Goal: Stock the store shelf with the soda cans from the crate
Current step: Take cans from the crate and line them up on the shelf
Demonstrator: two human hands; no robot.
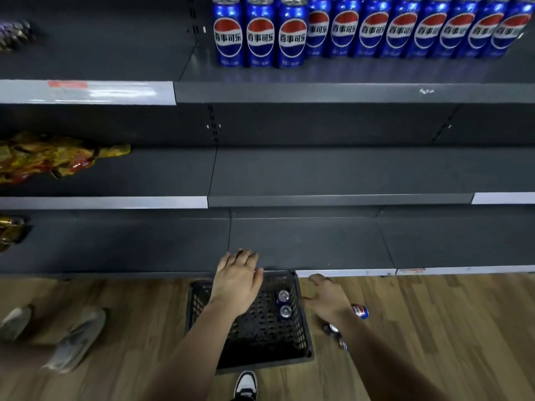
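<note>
Above the wood floor (434,328) and crate (260,361), left hand (237,282) and right hand (330,302) hover, fingers (246,256) spread, holding nothing.

Black crate (260,342) on the wood floor (434,328), with two upright cans (283,296) at its right wall. Left hand (237,280), fingers straight, is over the crate's far edge. Right hand (327,302), fingers spread, is just right of the crate, beside loose cans (360,311) on the floor. Beyond the crate, the top shelf (347,92) carries a can row (376,33). Grey shoes (75,340) are left of the crate.
</note>
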